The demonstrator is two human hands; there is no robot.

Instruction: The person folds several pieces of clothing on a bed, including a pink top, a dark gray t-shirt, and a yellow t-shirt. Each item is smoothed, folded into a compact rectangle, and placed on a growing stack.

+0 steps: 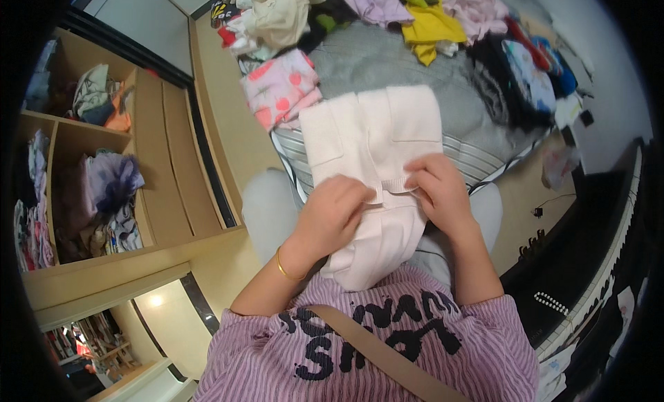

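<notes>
A cream knitted garment (373, 127) lies across my lap and the near edge of the bed, its patch-pocket panels flat at the far end. The end closest to my body hangs in loose folds. My left hand (334, 212) pinches the left part of a narrow ribbed band (394, 186) on the garment. On the band's other side, my right hand (440, 192) grips the fabric with bent fingers. Some fingertips are blurred or hidden by the cloth.
The bed (363, 57) holds a folded pink strawberry-print cloth (282, 88), a yellow garment (430, 31) and a dark folded stack (490, 80). Wooden shelves (93, 127) with clothes stand to the left. A clear plastic bag (560, 166) is at the right.
</notes>
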